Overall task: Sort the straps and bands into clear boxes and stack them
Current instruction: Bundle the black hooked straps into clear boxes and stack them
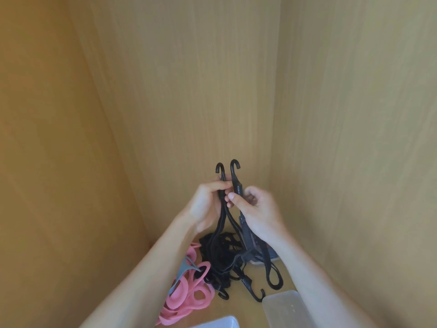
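Note:
I hold a black bungee cord [227, 218] up in front of the cupboard's back corner, its two hooks pointing upward. My left hand [208, 204] grips one hook end and my right hand [255, 209] pinches the other. The cord hangs down in a loop to a tangled pile of black straps [222, 256] on the wooden shelf. Pink bands [189, 294] with a grey one [182, 273] across them lie left of that pile. A clear box [283, 306] sits at the lower right, and another clear box [220, 323] shows at the bottom edge.
Wooden cupboard walls [71, 138] close in on the left, back and right. A dark patterned item [253, 245] leans in the back corner behind the straps, partly hidden by my right wrist. The wooden shelf floor [238, 308] shows between the boxes.

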Tool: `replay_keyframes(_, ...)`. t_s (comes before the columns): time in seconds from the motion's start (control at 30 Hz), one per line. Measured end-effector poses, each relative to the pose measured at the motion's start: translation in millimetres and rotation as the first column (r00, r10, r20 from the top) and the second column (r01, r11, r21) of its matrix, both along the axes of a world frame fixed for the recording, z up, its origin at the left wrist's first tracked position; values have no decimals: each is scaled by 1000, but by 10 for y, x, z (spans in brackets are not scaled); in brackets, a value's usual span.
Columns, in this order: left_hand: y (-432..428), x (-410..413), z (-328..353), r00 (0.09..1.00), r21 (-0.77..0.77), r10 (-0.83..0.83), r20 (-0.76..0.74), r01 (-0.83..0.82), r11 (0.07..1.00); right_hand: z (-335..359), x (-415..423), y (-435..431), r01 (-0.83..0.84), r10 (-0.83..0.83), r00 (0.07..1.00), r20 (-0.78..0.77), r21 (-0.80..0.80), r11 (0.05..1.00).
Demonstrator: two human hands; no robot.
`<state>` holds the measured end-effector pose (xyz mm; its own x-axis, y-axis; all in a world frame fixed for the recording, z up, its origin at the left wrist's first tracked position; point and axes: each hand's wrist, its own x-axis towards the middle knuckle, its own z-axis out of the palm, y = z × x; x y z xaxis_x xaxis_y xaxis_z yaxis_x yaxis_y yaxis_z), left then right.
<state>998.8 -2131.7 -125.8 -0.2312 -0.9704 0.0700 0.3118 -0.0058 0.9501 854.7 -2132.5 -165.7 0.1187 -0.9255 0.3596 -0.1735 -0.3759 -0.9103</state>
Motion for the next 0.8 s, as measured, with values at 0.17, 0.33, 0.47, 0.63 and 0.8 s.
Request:
replay_keyframes(0.17, -1, -61, -19, 993, -27, 39, 111, -36, 999, -12, 19, -68, 136, -135, 989, -63, 15, 991)
replay_keyframes(0.33, -30, -143, -31, 991, 16, 96, 90, -98, 995, 30, 44, -97, 185, -185, 980, -78, 0, 983)
replay_keyframes(0.47, -24, -192, 19, 990, 71, 132, 58, -136, 988, 47, 60, -95, 172, -171, 984, -52, 16, 985)
replay_keyframes(0.63, -39, -191, 81, 983, 68, 181, 23, -182, 981, -23, 63, -83, 59, -56, 997, -45, 74, 996)
replay_keyframes(0.8, -92, -94, 105, 963, -41, 236, 130, -232, 972, -168, -26, -56, -62, 69, 997, -26, 205, 977)
